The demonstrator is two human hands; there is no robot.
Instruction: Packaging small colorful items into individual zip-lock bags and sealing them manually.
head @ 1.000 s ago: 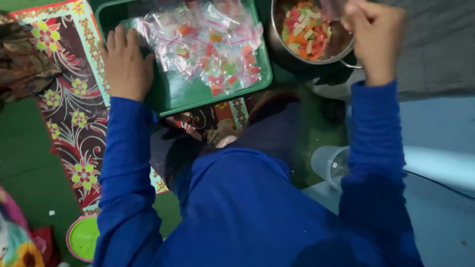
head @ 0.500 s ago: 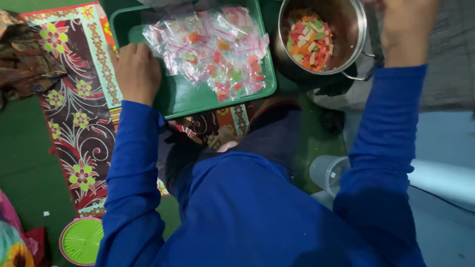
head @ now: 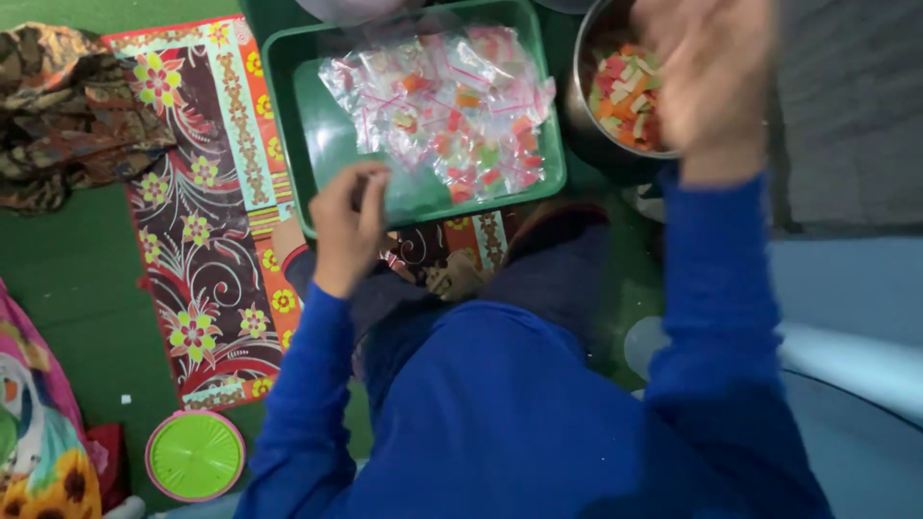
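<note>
The left hand (head: 348, 223) hovers at the near rim of a shallow green plastic tray (head: 288, 115), fingers curled loosely with thumb and forefinger close together; whether anything thin is pinched there I cannot tell. Just beyond its fingertips lies a heap of small clear plastic bags of red, orange and green sweets (head: 452, 111), spread over the far half of the tray. These look light, limp and slippery, likely to slide over one another, so one is best taken by a pinch at its gathered top edge rather than its filled belly. The right hand (head: 716, 77) is raised, blurred and loosely open above a round steel pot of loose coloured sweets (head: 625, 96), holding nothing that shows. Under the left wrist runs a dark floral patterned mat (head: 197, 240) on green floor covering (head: 67, 288); nearer the person lies a round green lid with a pink rim (head: 195, 456).
</note>
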